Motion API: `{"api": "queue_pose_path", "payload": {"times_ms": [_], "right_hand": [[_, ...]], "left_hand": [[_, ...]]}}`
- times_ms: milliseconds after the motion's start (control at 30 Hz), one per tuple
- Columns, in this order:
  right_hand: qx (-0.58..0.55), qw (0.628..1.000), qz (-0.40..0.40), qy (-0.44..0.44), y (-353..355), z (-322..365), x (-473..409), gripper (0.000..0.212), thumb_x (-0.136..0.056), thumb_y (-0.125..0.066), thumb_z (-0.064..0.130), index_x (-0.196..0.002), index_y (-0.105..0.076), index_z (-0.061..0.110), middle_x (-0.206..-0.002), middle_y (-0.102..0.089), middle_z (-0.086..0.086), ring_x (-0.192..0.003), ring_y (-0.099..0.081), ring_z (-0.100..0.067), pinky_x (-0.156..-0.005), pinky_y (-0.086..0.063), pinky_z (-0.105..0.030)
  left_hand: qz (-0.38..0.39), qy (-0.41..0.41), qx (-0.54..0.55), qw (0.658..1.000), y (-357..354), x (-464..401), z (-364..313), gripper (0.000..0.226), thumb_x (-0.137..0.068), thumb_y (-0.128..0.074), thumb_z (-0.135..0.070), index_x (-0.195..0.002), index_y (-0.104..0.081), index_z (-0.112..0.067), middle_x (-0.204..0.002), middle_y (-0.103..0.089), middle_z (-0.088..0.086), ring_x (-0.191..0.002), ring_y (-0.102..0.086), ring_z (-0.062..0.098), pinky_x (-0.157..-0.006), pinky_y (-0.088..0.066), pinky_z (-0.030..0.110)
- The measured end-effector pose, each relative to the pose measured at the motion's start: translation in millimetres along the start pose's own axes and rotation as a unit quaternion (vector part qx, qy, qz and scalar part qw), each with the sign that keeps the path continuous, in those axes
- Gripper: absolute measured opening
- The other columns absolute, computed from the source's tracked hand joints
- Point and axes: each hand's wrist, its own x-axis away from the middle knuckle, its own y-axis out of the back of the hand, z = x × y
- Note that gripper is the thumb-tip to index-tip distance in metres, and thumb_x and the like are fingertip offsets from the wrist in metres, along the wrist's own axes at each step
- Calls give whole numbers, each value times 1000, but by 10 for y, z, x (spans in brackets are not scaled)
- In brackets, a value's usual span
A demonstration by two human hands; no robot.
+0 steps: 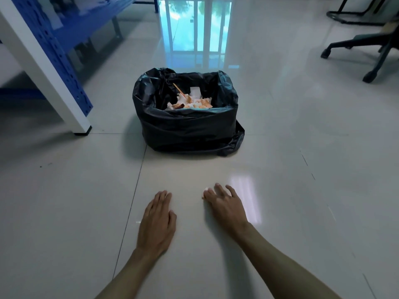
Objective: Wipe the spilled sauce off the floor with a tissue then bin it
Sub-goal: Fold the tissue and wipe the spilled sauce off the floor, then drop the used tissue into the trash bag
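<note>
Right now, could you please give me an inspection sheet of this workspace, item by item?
Surface: glossy pale tiled floor; no sauce visible on the bare tiles.
Job's things: small white tissue peeks out under the right hand's fingers; bin lined with a black plastic bag stands ahead, open, holding white and orange scraps.
Clutter: a few dark specks on the tiles at left.
Hands: left hand flat, palm down, empty; right hand pressing the tissue to the floor.
Cables: nothing seen.
Surroundings: blue perforated metal shelving with a white leg at left; dark wheeled office chair at right.
</note>
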Motion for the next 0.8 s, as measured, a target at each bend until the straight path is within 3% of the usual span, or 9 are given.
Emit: {"api": "queue_pose_path", "payload": {"times_ms": [133, 200, 300, 367, 433, 533, 667, 800], "right_hand": [[10, 999, -21, 32, -67, -31, -6, 35, -85, -34, 14, -100, -66, 14, -102, -72, -3, -101, -67, -26, -92, -50, -43], [31, 997, -30, 67, -132, -97, -3, 26, -84, -51, 12, -105, -64, 14, -106, -71, -5, -102, -67, -27, -90, -51, -43], [37, 994, -32, 94, -96, -142, -23, 41, -66, -84, 15, -104, -68, 9, -93, -72, -6, -80, -68, -28, -75, -54, -36], [35, 991, -63, 114, -54, -166, -39, 42, -62, -85, 16, -100, -69, 11, -81, -70, -2, -69, -63, -25, -64, -51, -30], [18, 989, -77, 122, -11, -192, -39, 36, -67, -76, 17, -101, -67, 17, -81, -67, 4, -71, -62, -22, -61, -50, -29], [-13, 988, -96, 118, 65, -159, -26, 30, -64, -61, 25, -93, -68, 20, -76, -65, 6, -65, -60, -21, -55, -49, -28], [-19, 986, -104, 127, 112, -125, -69, 41, -46, -82, 31, -84, -71, 20, -72, -60, 5, -57, -52, -18, -49, -45, -25], [-56, 990, -84, 99, 138, -172, -108, 42, -46, -90, 32, -83, -71, 31, -66, -51, 7, -52, -46, -13, -47, -38, -22]], "left_hand": [[10, 10, 13, 1000, 64, -150, -63, 74, -91, -6, -48, -153, -29, -15, -161, -28, 3, -150, -19, 14, -118, -4, 24], [19, 7, 17, 1000, 106, -262, -90, 77, -89, -2, -51, -153, -26, -16, -162, -25, 2, -150, -16, 13, -117, -2, 22], [16, -18, 20, 1000, 226, -537, -143, 70, -93, -9, -47, -152, -28, -16, -160, -29, 2, -149, -21, 13, -119, -10, 24], [-26, -41, 8, 999, 408, -813, -192, 65, -95, -17, -43, -148, -39, -13, -155, -40, 5, -146, -32, 16, -118, -21, 29], [-81, -74, -6, 994, 637, -1109, -265, 60, -95, -23, -38, -143, -47, -10, -149, -48, 7, -142, -39, 18, -115, -30, 33], [-149, -119, -14, 982, 958, -1493, -394, 51, -98, -30, -32, -140, -50, -11, -147, -51, 8, -142, -40, 19, -115, -34, 35], [-194, -165, -50, 966, 1186, -1895, -542, 49, -99, -37, -29, -142, -46, -9, -154, -41, 9, -145, -32, 20, -119, -28, 36], [-124, -100, -80, 984, 1239, -2235, -575, 57, -101, -27, -42, -152, -28, -16, -161, -26, 10, -151, -16, 23, -124, -10, 42]]}}
